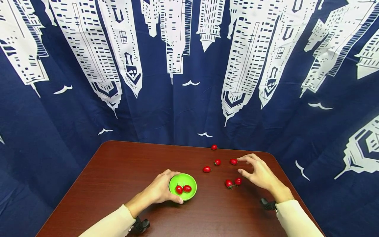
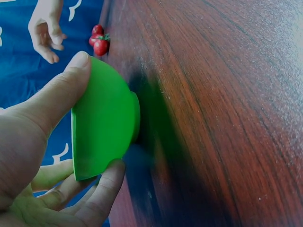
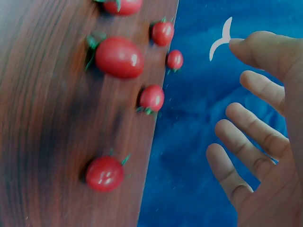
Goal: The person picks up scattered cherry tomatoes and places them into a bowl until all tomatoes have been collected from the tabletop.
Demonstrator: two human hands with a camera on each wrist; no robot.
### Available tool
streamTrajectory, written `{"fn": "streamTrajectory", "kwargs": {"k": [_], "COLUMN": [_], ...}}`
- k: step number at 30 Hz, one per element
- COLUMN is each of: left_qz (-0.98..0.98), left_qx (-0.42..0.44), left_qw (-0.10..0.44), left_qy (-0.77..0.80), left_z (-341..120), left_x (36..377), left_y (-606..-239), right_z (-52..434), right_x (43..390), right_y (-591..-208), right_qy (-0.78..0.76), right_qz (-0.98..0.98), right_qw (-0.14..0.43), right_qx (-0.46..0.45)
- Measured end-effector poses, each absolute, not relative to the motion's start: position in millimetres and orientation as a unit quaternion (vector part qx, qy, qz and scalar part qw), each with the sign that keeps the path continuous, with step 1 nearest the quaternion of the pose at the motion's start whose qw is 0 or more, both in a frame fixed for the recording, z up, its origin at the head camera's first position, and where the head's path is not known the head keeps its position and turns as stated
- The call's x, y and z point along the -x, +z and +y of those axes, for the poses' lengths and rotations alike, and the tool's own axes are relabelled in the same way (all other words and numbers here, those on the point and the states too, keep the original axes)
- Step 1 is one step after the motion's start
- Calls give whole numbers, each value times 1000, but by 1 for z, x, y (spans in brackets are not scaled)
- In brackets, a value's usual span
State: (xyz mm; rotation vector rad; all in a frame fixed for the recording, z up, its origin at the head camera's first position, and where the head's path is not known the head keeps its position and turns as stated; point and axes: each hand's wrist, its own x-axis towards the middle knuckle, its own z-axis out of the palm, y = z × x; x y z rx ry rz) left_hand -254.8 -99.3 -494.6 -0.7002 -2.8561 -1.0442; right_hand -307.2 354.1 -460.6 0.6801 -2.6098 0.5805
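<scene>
Left hand (image 1: 161, 191) grasping green bowl (image 1: 183, 185) on tabletop (image 1: 118, 174); right hand (image 1: 259, 172) released, hovering near loose tomatoes (image 1: 233, 182).

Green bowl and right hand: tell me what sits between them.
Head view: between the green bowl and the right hand, two cherry tomatoes lie together on bare table.

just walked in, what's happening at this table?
A person sits at a brown table. Their left hand grips the side of a small green bowl that holds two cherry tomatoes. Their right hand hovers open, fingers spread, over loose tomatoes, its fingertips next to one tomato. Six tomatoes lie loose on the table, including a pair just below that hand's thumb. The right hand holds nothing.
</scene>
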Motion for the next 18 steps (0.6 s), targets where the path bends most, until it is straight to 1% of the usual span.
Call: {"fn": "streamTrajectory", "kwargs": {"k": [10, 14, 18], "left_qz": [-914, -915, -915], "left_qx": [225, 230, 230], "left_qw": [4, 12, 13], "left_qy": [-336, -332, -331], "left_z": [-100, -101, -101], "left_x": [255, 256, 256], "left_y": [-496, -496, -496], "right_z": [380, 388, 394], "right_x": [308, 307, 308], "right_y": [-476, -484, -493], "right_qy": [198, 208, 209], "right_qz": [-947, -951, -952], "right_qw": [164, 148, 145], "right_qx": [-193, -175, -170]}}
